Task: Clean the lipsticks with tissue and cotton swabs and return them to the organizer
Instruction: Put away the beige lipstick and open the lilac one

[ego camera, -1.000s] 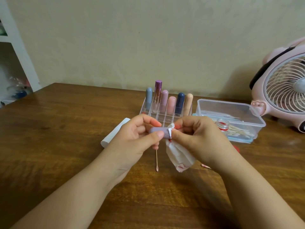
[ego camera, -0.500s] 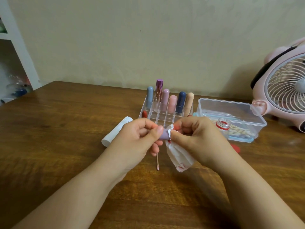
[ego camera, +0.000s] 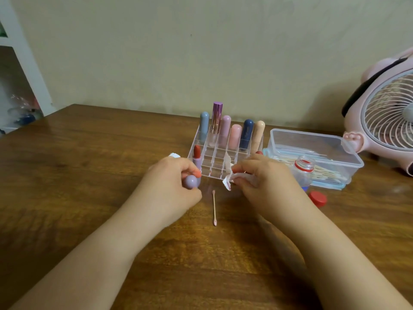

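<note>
Brown wooden surface (ego camera: 78,175) fills the lower frame. Pink desk fan (ego camera: 386,113) sits at the right edge. Clear lidded plastic box of cotton swabs (ego camera: 312,151) is right of centre, with a small clear bottle with a red neck (ego camera: 304,171) in front of it and a red cap (ego camera: 317,198) on the surface nearby. Clear acrylic compartment organizer (ego camera: 214,162) stands at centre; six capped tubes occupy its back row.

Your left hand (ego camera: 169,186) holds the lilac lipstick (ego camera: 196,163), grip closed around the base; the red bullet points up and away, toward the organizer's front left corner. The rounded lilac cap (ego camera: 190,181) appears tucked in the same hand, lower down. Your right hand (ego camera: 263,182) pinches the crumpled white tissue (ego camera: 232,177), just right of centre.

Key relation: the lipstick's long axis runs near upright, slightly tilted away; it lies left of the tissue, apart, not touching. Left hand is nearer the organizer's front left slots.

A pink-tipped cotton swab (ego camera: 214,208) lies on the surface between your hands, lengthwise toward you.

Judgement: capping looks next, then slotting.
</note>
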